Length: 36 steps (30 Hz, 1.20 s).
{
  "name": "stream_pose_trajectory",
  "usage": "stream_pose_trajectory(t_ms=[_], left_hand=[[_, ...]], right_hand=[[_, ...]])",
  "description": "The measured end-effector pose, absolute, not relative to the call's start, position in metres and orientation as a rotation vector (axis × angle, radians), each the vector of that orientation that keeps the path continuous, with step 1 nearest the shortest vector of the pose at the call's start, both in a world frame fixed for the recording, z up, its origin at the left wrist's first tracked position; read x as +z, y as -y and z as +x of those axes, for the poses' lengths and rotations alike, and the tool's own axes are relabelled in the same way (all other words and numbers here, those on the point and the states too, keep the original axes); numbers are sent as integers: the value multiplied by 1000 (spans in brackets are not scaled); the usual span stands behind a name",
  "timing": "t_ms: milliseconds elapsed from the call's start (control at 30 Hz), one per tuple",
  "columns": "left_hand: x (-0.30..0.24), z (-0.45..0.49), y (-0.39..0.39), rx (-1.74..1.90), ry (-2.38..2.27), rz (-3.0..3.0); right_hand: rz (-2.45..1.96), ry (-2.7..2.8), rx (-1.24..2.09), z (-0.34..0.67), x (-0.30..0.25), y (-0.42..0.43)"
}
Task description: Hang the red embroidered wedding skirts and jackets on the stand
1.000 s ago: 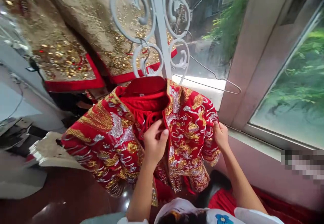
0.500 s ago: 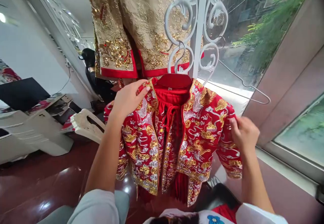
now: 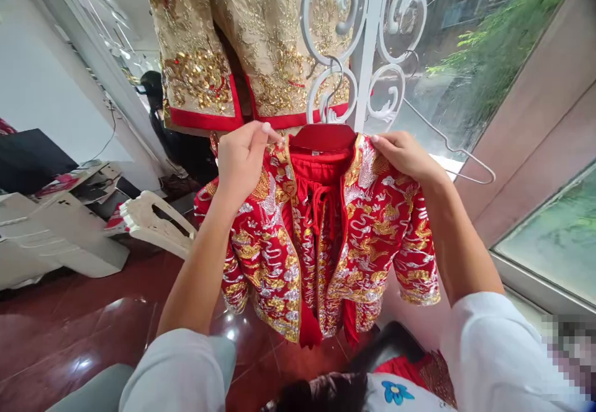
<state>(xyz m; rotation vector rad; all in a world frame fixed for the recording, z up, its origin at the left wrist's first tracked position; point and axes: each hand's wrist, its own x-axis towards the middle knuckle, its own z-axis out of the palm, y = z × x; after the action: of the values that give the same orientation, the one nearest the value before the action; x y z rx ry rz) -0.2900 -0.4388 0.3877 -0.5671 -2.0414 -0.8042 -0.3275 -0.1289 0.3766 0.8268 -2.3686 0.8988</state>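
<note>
A red jacket (image 3: 367, 226) with gold and silver embroidery hangs open at the front on a dark red hanger (image 3: 322, 136). The hanger's metal hook is up against a white scrolled metal stand (image 3: 364, 46). My left hand (image 3: 242, 157) pinches the jacket's shoulder beside the collar on the left. My right hand (image 3: 405, 154) grips the opposite shoulder near the collar, thumb on top. Inside the jacket sits a red gathered garment (image 3: 321, 173) with tied red cords (image 3: 321, 200) at its front.
A beige and gold embroidered garment (image 3: 279, 46) with red hems hangs behind. A bare wire hanger (image 3: 447, 142) dangles at right by the window. To the left are a white chair (image 3: 153, 223), a desk with a black monitor (image 3: 35, 161), and a person in black (image 3: 174, 142).
My right hand has moved from the sleeve up to the shoulder near the collar. My left hand has shifted its hold closer to the collar edge, with the fingers now pinched.
</note>
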Motion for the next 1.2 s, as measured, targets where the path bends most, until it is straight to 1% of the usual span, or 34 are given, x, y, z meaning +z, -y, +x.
stream_pose_trajectory(t_ms=[100,167,233,300,333,400,467,567,667,767,833,933,1000,1033,1100,1200], left_hand=[[381,-284,438,-472,2235,-347],[379,-282,439,-340,2366,-276],[379,-281,441,-332,2466,-338],[378,-278,443,-414,2494,-447],[376,-274,445,-461,2486,-469],[367,-264,449,-521,2470,-405],[352,-253,455,-527,2448,-273],[328,-248,459,-460,2321,-96],[311,-256,458,-373,2155,4],[302,-263,455,-411,2050,-88],[299,-260,450,-453,1993,-163],[301,-244,445,-480,2007,-142],[306,-233,453,-588,2093,-92],[307,-230,462,-706,2148,-83],[307,-229,484,-1063,2267,-127],[297,-239,510,-1639,2330,-309]], right_hand=[[727,2365,833,-327,372,127],[553,2207,722,-317,362,138],[360,1891,622,-299,349,160],[297,1651,545,-280,333,190],[342,1647,524,-272,324,207],[496,1808,530,-264,308,238],[584,1948,601,-267,295,261],[630,1977,798,-278,291,269],[855,2021,1079,-276,310,253],[1018,2107,1277,-267,340,239],[968,2120,1323,-269,350,240],[778,2058,1353,-285,343,252],[659,1992,1342,-294,329,261],[614,1958,1337,-295,321,264],[586,1903,1368,-295,310,267],[699,1849,1561,-296,302,267]])
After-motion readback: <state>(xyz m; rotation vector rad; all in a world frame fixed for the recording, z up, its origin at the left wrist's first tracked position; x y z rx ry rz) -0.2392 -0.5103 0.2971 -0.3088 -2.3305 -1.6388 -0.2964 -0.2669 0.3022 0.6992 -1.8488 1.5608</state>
